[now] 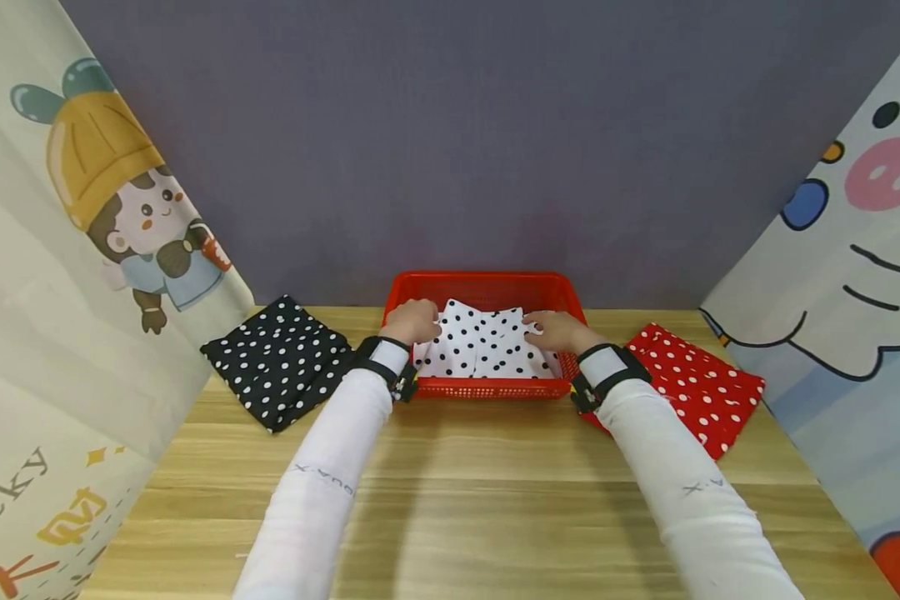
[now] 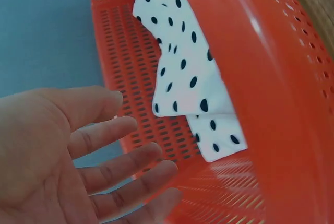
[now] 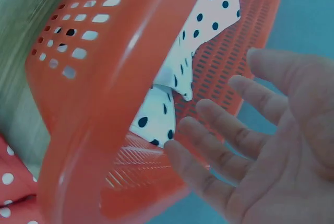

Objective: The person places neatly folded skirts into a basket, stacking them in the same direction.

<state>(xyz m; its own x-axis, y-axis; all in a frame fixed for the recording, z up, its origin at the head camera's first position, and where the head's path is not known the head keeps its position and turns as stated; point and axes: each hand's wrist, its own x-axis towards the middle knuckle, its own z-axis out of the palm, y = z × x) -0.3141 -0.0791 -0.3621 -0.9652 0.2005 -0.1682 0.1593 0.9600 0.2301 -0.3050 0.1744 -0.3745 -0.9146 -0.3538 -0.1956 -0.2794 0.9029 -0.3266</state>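
A white cloth with black dots [image 1: 483,340] lies in a red plastic basket [image 1: 487,388] at the back of the table. Over the basket's left side is my left hand [image 1: 412,321]. In the left wrist view its fingers [image 2: 122,174] are spread and loosely bent, apart from the cloth, with nothing held. My right hand [image 1: 558,331] is over the right side. Its fingers [image 3: 229,130] look relaxed in the right wrist view and grip nothing; one fingertip appears close to the cloth's edge, and I cannot tell if it touches.
Left of the basket, a black cloth with white dots [image 1: 277,362] lies on the wooden table [image 1: 495,500]. A red cloth with white dots [image 1: 701,387] lies to the right, partly behind my right forearm. A grey wall [image 1: 487,142] stands behind, with printed curtains on both sides.
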